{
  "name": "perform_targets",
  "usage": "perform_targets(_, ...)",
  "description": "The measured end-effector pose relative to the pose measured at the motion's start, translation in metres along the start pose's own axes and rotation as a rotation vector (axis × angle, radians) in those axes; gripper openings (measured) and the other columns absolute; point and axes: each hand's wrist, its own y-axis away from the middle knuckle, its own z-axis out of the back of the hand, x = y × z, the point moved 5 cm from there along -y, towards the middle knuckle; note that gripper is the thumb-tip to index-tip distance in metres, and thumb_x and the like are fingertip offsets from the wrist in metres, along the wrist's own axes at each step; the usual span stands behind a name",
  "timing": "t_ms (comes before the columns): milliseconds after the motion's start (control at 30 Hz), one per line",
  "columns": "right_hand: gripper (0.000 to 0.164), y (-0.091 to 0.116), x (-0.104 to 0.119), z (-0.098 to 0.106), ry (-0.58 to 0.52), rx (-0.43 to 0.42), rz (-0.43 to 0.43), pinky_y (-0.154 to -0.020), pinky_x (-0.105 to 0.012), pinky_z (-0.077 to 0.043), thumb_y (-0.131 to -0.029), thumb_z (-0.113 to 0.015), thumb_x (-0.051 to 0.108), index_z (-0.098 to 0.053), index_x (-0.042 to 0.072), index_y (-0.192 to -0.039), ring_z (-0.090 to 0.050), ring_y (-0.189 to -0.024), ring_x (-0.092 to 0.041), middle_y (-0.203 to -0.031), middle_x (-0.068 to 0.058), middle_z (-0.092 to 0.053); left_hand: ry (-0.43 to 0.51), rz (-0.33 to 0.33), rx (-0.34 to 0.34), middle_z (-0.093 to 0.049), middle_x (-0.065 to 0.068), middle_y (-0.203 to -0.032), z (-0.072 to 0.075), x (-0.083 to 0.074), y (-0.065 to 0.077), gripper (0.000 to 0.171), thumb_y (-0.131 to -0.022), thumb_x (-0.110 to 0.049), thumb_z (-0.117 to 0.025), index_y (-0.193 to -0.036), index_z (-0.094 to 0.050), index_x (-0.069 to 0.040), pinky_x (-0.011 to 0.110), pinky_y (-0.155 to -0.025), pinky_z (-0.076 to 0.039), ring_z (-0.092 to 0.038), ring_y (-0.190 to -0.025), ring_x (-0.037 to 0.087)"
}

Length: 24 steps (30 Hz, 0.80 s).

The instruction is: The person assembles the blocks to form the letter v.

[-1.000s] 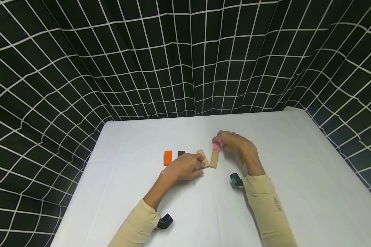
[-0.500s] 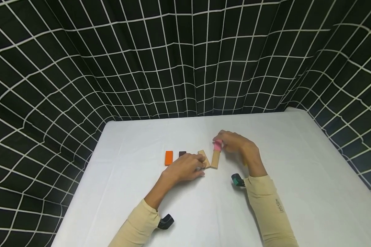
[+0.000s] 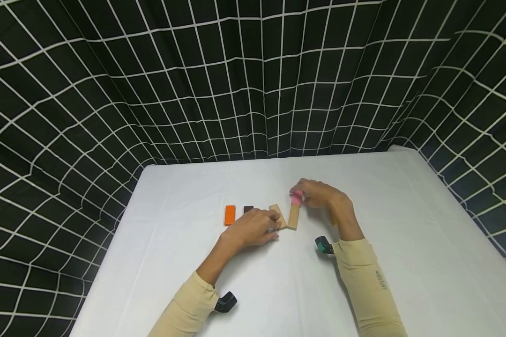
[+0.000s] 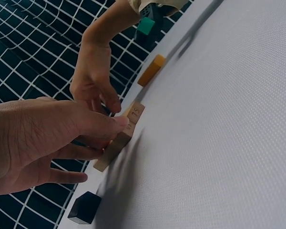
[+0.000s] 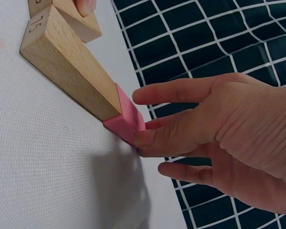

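Two pale wooden blocks lie flat on the white table, their near ends meeting in a narrow V. My left hand [image 3: 253,228] pinches the left wooden block [image 3: 280,214] between thumb and fingers, covering part of it. A pink block [image 3: 297,197] sits against the far end of the right wooden block [image 3: 293,216], in line with it. In the right wrist view, my right hand [image 5: 219,133] pinches that pink block [image 5: 126,117] by its outer end, thumb on the near side. Printed digits mark the end of the right wooden block [image 5: 69,62].
An orange block [image 3: 229,216] lies left of my left hand. A dark block [image 3: 248,208] is partly hidden behind that hand. Beside my right wrist shows a yellow block [image 4: 151,70]. Dark netted curtains [image 3: 253,93] enclose the white table [image 3: 185,187] at the back and sides.
Both hands stay in place on their blocks. Only a slight shift of the whole head view shows.
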Motion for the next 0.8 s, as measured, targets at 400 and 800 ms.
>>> perform_targets(400,0.057,0.004,0.002,0.006,0.009,-0.005,0.001,-0.117,-0.062,-0.044,-0.090,-0.065,-0.010,-0.062,0.008,-0.145,-0.055,-0.140,-0.045,-0.147,-0.021,-0.060,-0.119,-0.062,-0.021,-0.072,-0.003,-0.121,0.000,-0.003,0.001,0.031,-0.098,-0.041,-0.072,-0.119,-0.081,-0.021,0.033,-0.094,-0.060,-0.072,-0.101,0.013)
perform_targets(800,0.055,0.011,-0.002,0.014,0.023,-0.037,-0.005,-0.114,-0.063,-0.046,-0.095,-0.060,-0.006,-0.060,0.010,-0.147,-0.058,-0.135,-0.043,-0.146,-0.021,-0.060,-0.153,-0.069,-0.013,-0.071,-0.004,-0.124,-0.001,-0.001,0.000,0.030,-0.098,-0.044,-0.071,-0.117,-0.081,-0.023,0.032,-0.095,-0.060,-0.073,-0.101,0.012)
